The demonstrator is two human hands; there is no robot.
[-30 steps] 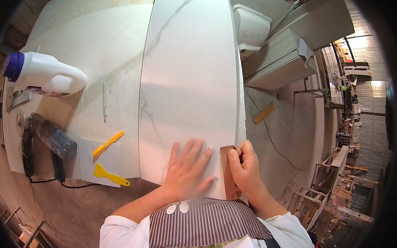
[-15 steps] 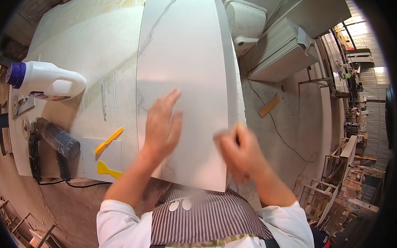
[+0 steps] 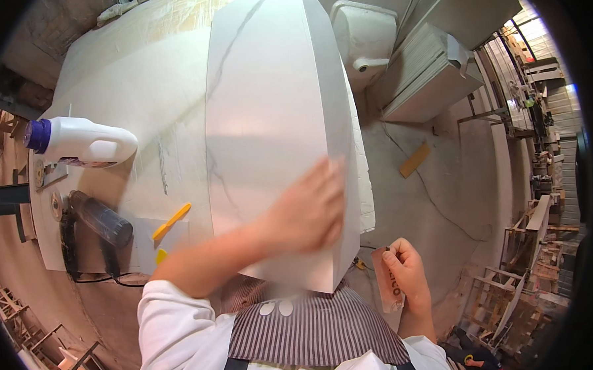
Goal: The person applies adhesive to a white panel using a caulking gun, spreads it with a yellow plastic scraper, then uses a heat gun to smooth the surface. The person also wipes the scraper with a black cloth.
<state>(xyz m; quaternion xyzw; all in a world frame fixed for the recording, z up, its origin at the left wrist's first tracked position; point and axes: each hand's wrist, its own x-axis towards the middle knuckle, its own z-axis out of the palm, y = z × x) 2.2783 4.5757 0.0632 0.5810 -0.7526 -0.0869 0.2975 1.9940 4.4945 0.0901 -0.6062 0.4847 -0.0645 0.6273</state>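
Note:
A long white slab with grey veins [image 3: 267,113] lies lengthwise before me, its right side dropping away as a second face [image 3: 337,137]. My left hand [image 3: 307,207] reaches across the near part of the slab, blurred by motion, its outstretched fingers along the right edge with nothing seen in them. Off the slab's near right corner, my right hand [image 3: 409,269] pinches a thin reddish-brown rectangle with dark print, apparently a piece of sandpaper [image 3: 387,283]. It hangs apart from the slab.
Left on the table [image 3: 175,124] are a white jug with a purple cap [image 3: 89,141], an angle grinder [image 3: 99,217] and a yellow spreader [image 3: 172,221]. At right, stacked panels [image 3: 424,77], a white basin [image 3: 364,36], a cord and a tan strip [image 3: 414,160] occupy the floor.
My left hand has moved right across the slab to its edge. My right hand has dropped away from the edge, showing the sandpaper. The view has shifted slightly.

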